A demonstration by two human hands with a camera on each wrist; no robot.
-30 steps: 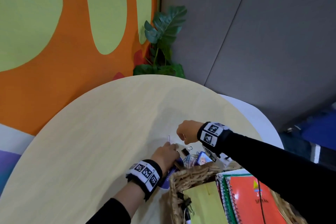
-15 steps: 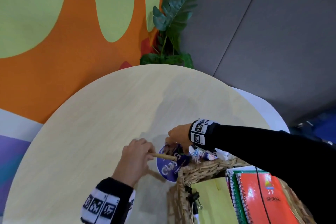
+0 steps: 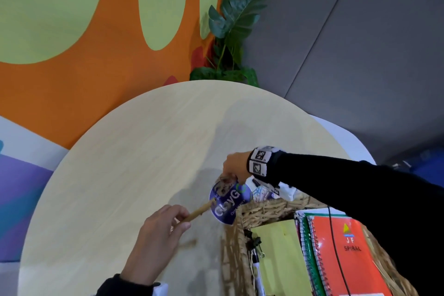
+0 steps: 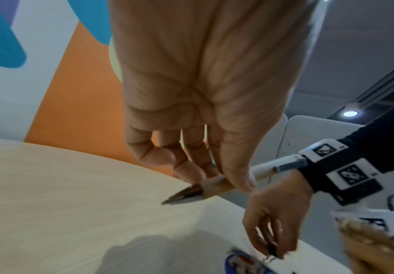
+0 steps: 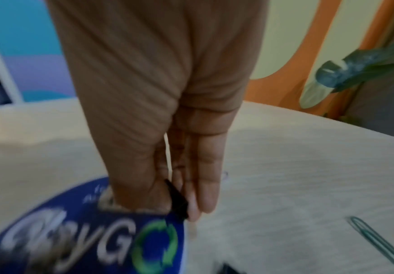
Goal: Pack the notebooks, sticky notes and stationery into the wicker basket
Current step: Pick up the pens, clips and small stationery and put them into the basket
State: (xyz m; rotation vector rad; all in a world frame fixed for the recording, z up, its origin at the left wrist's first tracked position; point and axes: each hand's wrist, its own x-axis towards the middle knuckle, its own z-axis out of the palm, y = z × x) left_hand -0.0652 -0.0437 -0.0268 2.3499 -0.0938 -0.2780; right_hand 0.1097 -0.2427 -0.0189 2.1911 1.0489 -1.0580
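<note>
My left hand (image 3: 181, 220) pinches a brown cardboard pen (image 3: 199, 211) above the table, left of the wicker basket (image 3: 264, 209). In the left wrist view the pen (image 4: 214, 187) shows a metal tip and a white rear end. My right hand (image 3: 231, 175) pinches a small black binder clip (image 5: 177, 201) just over a round blue "ClayGo" item (image 3: 227, 202) at the basket's far corner. Inside the basket lie a yellow sticky-note pad (image 3: 281, 255), a green spiral notebook (image 3: 308, 247) and an orange spiral notebook (image 3: 346, 255).
A green paper clip (image 5: 374, 241) lies loose on the round wooden table (image 3: 144, 151). A white packet of clips (image 3: 263, 193) sits under my right wrist. Black binder clips (image 3: 253, 241) hang on the basket's left wall. A plant (image 3: 230, 31) stands behind the table.
My left hand picked the brown pen up from beside the blue item and drew it back to the left. My right hand came down onto the blue item.
</note>
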